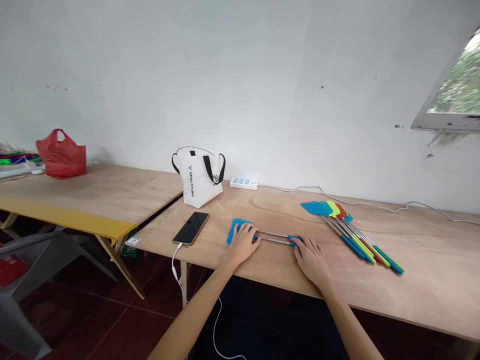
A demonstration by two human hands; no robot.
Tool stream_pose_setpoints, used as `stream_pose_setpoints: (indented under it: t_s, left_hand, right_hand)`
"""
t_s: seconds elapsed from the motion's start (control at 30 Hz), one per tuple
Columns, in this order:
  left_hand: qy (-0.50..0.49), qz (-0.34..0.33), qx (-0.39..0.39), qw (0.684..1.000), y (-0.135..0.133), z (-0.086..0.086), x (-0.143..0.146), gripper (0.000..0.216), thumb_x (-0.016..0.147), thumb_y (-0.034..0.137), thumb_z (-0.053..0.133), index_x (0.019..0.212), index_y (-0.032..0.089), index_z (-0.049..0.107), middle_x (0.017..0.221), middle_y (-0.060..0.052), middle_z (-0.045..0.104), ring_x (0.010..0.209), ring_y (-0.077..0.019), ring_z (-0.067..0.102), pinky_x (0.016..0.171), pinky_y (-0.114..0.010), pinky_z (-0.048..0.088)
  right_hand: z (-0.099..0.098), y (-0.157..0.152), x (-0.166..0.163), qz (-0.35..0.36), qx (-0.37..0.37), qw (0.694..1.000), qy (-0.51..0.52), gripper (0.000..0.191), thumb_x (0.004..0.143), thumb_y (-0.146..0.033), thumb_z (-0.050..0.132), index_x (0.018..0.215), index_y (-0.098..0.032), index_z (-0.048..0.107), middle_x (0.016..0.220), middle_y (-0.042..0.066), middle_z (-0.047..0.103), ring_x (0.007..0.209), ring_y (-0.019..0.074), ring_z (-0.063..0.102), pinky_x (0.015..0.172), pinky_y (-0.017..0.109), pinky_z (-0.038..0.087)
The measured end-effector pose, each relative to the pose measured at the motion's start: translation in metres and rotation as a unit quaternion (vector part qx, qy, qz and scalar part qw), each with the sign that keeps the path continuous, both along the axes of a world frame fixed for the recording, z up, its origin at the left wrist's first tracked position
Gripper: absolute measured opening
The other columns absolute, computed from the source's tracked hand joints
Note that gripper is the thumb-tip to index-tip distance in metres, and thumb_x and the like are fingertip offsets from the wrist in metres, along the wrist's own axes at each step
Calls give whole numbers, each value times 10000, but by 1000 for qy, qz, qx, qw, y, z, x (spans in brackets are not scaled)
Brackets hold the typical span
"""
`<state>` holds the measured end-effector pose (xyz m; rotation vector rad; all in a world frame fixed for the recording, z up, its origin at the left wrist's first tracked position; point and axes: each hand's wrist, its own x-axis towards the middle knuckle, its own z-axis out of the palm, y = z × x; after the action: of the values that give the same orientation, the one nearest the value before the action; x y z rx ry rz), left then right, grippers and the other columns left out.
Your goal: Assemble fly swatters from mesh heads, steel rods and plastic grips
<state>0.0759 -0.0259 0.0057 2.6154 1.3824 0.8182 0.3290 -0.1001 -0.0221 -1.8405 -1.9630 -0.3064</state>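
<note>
Two blue fly swatters (275, 241) with silver metal shafts lie side by side on the wooden table in front of me. My left hand (243, 244) grips them where the shafts meet the blue mesh heads (233, 231), covering part of the heads. My right hand (310, 257) has its fingers closed on the blue handle ends, partly hiding them. To the right lies a fanned pile of several fly swatters (347, 227), with blue, yellow-green and red heads toward the wall and handles toward me.
A black phone (191, 228) on a white charging cable (174, 270) lies left of my hands. Behind it stand a white bag (198, 182) with black straps and a power strip (243, 183). A grey cord (318, 188) runs along the wall. A red plastic bag (63, 157) sits on the left table (112, 192).
</note>
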Motion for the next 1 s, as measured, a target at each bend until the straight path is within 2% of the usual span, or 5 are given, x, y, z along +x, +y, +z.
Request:
stream_pose_setpoints:
  t_s: [0.33, 0.53, 0.73, 0.87, 1.0]
  left_hand:
    - [-2, 4, 10, 1000, 3, -3, -1, 267, 930, 141, 516, 1147, 236, 639, 1243, -66, 651, 1232, -253, 551, 1106, -475, 314]
    - [-29, -6, -17, 999, 8, -3, -4, 255, 957, 192, 518, 1164, 249, 658, 1253, -61, 644, 1236, -257, 559, 1113, -473, 331]
    - [-82, 33, -20, 996, 35, 3, -42, 282, 1003, 293, 463, 1203, 216, 647, 1257, -101, 622, 1215, -285, 557, 1062, -442, 413]
    - [-37, 69, -47, 996, 53, -7, -73, 317, 991, 322, 481, 1256, 222, 623, 1297, -113, 607, 1230, -308, 544, 1061, -465, 410]
    - [-20, 67, -56, 996, 59, -18, -81, 324, 1003, 348, 456, 1261, 234, 615, 1333, -108, 601, 1260, -312, 525, 1099, -490, 366]
  right_hand:
    - [0, 0, 0, 2, -1, 1000, 15, 409, 984, -230, 336, 1268, -284, 627, 1360, 64, 613, 1283, 250, 523, 1081, 461, 367]
    - [-3, 2, 3, 4, -2, 999, 37, 386, 972, -244, 357, 1228, -290, 642, 1388, 66, 587, 1305, 263, 513, 1078, 481, 388]
    - [-8, 11, 25, 13, -4, 994, 106, 361, 967, -313, 388, 1217, -293, 648, 1411, 73, 557, 1349, 273, 488, 1077, 488, 424]
    - [-6, 16, 56, 32, -7, 990, 136, 429, 975, -449, 411, 1324, -274, 589, 1443, 95, 544, 1361, 285, 487, 1102, 494, 426]
    - [-7, 11, 73, 16, -47, 992, 117, 529, 971, -555, 395, 1393, -268, 533, 1465, 92, 546, 1374, 299, 484, 1145, 539, 378]
